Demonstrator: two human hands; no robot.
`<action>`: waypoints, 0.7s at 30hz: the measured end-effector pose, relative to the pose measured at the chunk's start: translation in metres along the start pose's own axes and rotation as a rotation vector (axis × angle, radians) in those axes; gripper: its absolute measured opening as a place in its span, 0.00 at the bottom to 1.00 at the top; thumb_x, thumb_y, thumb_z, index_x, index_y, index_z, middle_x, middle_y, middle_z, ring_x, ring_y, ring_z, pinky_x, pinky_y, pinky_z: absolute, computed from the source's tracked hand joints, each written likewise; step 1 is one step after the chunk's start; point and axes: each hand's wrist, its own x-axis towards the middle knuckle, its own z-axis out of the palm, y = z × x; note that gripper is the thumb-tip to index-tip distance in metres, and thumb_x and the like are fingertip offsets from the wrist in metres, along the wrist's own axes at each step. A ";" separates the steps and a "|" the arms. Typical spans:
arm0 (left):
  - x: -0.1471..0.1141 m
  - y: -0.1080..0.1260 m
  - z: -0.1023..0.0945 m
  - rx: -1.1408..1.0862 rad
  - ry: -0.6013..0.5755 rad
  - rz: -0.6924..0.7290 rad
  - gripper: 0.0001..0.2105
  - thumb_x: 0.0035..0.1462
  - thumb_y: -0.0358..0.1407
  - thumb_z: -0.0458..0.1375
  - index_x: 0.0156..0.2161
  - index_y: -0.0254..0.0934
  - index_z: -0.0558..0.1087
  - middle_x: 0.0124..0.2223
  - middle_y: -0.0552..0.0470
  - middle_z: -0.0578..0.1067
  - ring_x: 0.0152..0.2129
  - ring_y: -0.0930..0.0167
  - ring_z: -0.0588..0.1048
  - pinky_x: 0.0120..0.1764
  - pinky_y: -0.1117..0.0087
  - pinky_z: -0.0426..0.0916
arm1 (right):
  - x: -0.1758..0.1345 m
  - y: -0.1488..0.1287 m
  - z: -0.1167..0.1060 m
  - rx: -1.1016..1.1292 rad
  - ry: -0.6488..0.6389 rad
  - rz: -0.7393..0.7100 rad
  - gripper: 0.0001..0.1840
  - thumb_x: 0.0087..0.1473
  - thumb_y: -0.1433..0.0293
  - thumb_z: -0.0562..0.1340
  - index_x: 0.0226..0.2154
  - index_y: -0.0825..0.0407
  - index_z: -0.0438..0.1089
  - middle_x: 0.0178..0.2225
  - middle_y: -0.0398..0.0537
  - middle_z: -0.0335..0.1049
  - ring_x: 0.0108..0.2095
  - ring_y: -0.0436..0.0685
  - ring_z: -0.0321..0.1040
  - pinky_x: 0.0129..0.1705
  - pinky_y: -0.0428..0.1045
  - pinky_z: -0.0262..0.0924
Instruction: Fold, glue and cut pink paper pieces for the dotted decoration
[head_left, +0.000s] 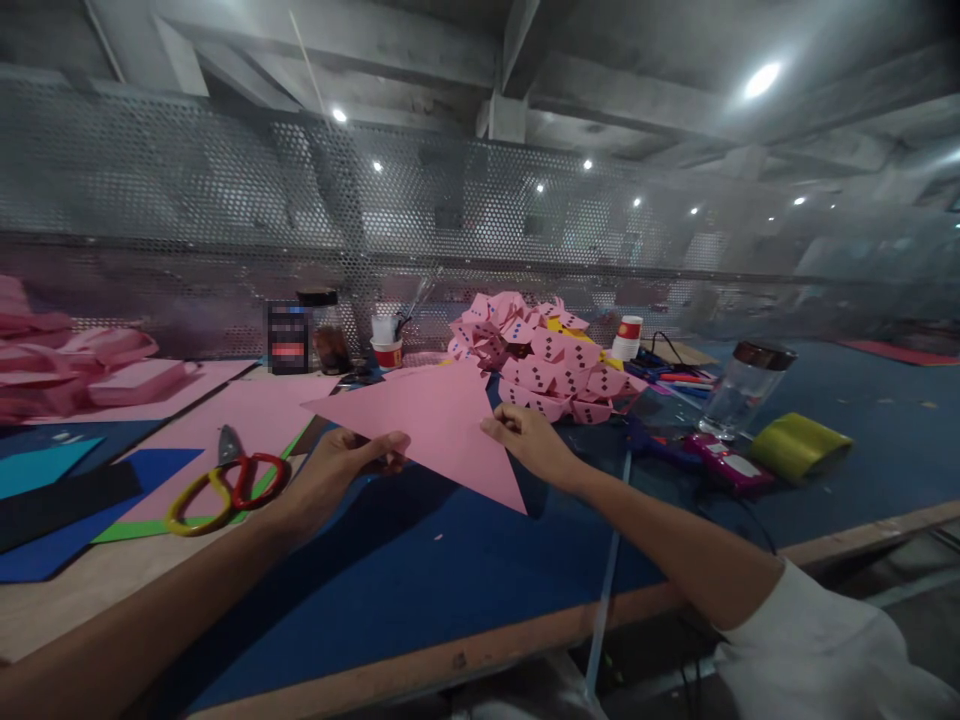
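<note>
A pink sheet of paper [435, 415] with pointed corners is held up above the blue tabletop [420, 580]. My left hand [364, 460] pinches its lower left edge, thumb on top. On the right edge, my right hand [525, 440] grips the same sheet between thumb and curled fingers. To the left of my left hand lie scissors [229, 485] with one yellow and one red handle, resting on coloured sheets. Behind the paper sits a heap of folded pink paper shapes [555, 350] with dark diamond marks.
Pink folded pieces [90, 365] are piled at far left. A clear jar [746, 390], a purple-and-blue tool [724, 460] and a yellow roll [801, 445] stand or lie at right. Paper cups [387, 345] and a dark-lidded jar [330, 335] stand before a perforated metal screen [465, 210].
</note>
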 end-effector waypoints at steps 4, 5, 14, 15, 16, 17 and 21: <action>0.000 0.000 0.001 0.008 0.000 0.016 0.13 0.50 0.46 0.73 0.26 0.37 0.84 0.28 0.47 0.81 0.27 0.69 0.78 0.33 0.73 0.75 | 0.001 -0.001 -0.001 -0.004 0.000 -0.002 0.21 0.63 0.53 0.61 0.27 0.50 0.62 0.24 0.38 0.55 0.26 0.50 0.51 0.30 0.49 0.47; 0.000 0.000 0.001 0.009 0.000 0.020 0.13 0.51 0.46 0.73 0.27 0.37 0.84 0.28 0.46 0.82 0.27 0.69 0.78 0.34 0.72 0.75 | 0.001 -0.001 -0.001 -0.001 0.001 -0.003 0.22 0.63 0.52 0.61 0.27 0.50 0.62 0.24 0.38 0.55 0.26 0.50 0.51 0.30 0.49 0.47; -0.004 0.003 0.003 0.022 -0.009 0.008 0.14 0.51 0.47 0.73 0.28 0.36 0.85 0.29 0.46 0.82 0.28 0.69 0.78 0.35 0.72 0.74 | 0.000 -0.003 -0.003 -0.004 0.019 -0.012 0.23 0.62 0.51 0.62 0.26 0.51 0.63 0.24 0.38 0.56 0.26 0.50 0.52 0.31 0.49 0.47; -0.004 0.003 0.003 0.020 -0.012 0.011 0.14 0.51 0.46 0.73 0.28 0.36 0.85 0.29 0.46 0.82 0.28 0.69 0.78 0.35 0.72 0.74 | 0.000 -0.002 -0.003 -0.004 0.019 -0.011 0.23 0.62 0.51 0.62 0.26 0.51 0.63 0.24 0.38 0.56 0.26 0.50 0.52 0.31 0.49 0.47; -0.004 0.002 0.003 0.016 -0.013 0.014 0.14 0.50 0.46 0.73 0.28 0.36 0.85 0.29 0.46 0.82 0.28 0.69 0.78 0.34 0.72 0.74 | 0.000 -0.001 -0.003 -0.005 0.020 -0.012 0.22 0.62 0.52 0.61 0.26 0.51 0.63 0.24 0.38 0.56 0.26 0.50 0.52 0.31 0.49 0.47; -0.003 0.002 0.002 0.013 -0.013 0.018 0.13 0.50 0.46 0.73 0.29 0.36 0.85 0.29 0.47 0.82 0.28 0.69 0.78 0.34 0.72 0.74 | 0.000 0.001 -0.003 -0.007 0.020 -0.016 0.22 0.63 0.52 0.61 0.27 0.51 0.64 0.24 0.38 0.57 0.26 0.50 0.53 0.31 0.49 0.47; 0.000 -0.001 0.000 0.003 -0.024 0.032 0.13 0.51 0.45 0.73 0.29 0.36 0.85 0.29 0.48 0.81 0.29 0.69 0.78 0.35 0.74 0.74 | 0.000 0.004 -0.003 -0.030 0.005 -0.034 0.21 0.64 0.54 0.60 0.27 0.51 0.63 0.25 0.39 0.57 0.27 0.50 0.53 0.31 0.48 0.47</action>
